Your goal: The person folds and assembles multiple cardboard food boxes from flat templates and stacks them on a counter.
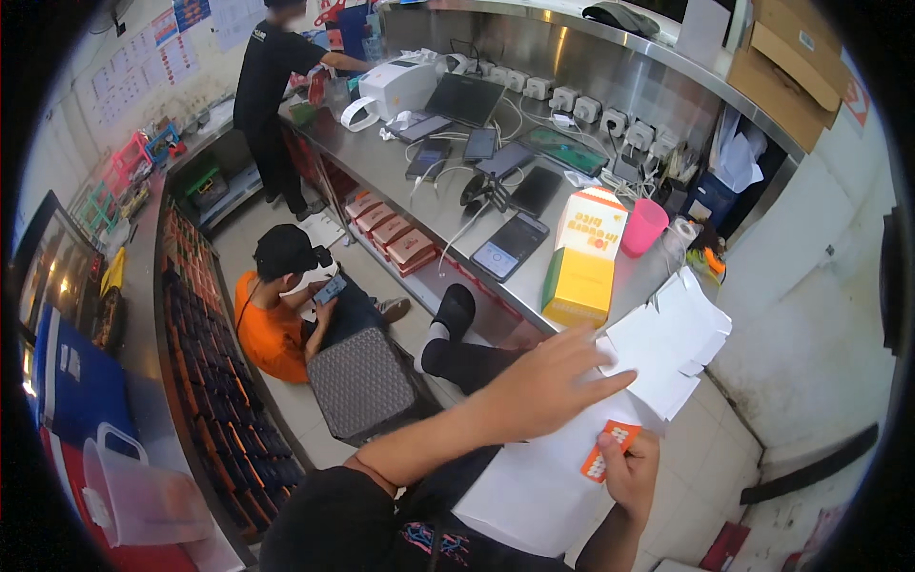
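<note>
Across my lap lies an unfolded sheet of white cardboard, with a creased, cut flap section at its upper right. My left hand reaches over the sheet, fingers stretched out and slightly blurred, nothing visible in them. Below it, my right hand pinches a small orange card with white print between thumb and fingers, just above the white cardboard. A yellow and white carton stands on the steel counter beyond my left hand.
The steel counter holds several phones, cables, chargers, a printer and a pink cup. A person in orange sits low at left beside a grey stool. Another person in black stands behind.
</note>
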`<state>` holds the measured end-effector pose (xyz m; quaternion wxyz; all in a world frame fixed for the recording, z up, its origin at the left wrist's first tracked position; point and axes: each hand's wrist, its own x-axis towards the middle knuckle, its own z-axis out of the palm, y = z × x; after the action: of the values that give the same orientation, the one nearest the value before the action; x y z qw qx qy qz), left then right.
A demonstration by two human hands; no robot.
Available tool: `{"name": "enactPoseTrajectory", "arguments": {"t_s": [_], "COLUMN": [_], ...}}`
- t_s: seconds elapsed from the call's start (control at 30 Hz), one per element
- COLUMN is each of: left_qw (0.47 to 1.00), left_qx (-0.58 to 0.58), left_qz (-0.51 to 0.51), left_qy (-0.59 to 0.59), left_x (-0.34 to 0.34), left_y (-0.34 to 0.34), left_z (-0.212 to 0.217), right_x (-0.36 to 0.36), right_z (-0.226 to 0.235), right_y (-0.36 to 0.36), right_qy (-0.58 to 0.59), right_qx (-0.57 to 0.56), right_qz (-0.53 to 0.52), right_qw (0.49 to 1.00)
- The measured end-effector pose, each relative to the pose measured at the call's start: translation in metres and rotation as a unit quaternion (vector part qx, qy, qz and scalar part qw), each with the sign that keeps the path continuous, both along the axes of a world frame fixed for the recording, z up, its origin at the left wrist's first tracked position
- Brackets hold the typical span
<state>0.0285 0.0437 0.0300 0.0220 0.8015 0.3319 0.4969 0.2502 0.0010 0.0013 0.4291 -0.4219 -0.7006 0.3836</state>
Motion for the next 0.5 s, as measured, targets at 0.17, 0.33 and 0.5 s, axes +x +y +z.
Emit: {"name": "enactPoseTrajectory", "arguments": {"t_s": [0.17,0.33,0.5], "left_qw": [0.99,0.98,0.984], "left_qx": [-0.058,-0.167,-0.133], "left_qz": [-0.053,-0.058,-0.112], "left_qy": [0.121,0.094,0.029], "left_x": [-0.017,-0.021,-0.024], "left_y": [-0.001,-0.006,-0.001], "left_z": [-0.013,-0.01,-0.019], "right_x": [-0.012,-0.008,-0.003], "right_z": [-0.014,-0.037,-0.03], "right_y": [-0.002,0.002,-0.002], "right_qy": [0.026,0.066,0.114], "right_qx": [-0.037,0.067,0.046], "right_qz": [-0.039,-0.16,-0.121], "right_qw": [0.998,0.983,0.985]}}
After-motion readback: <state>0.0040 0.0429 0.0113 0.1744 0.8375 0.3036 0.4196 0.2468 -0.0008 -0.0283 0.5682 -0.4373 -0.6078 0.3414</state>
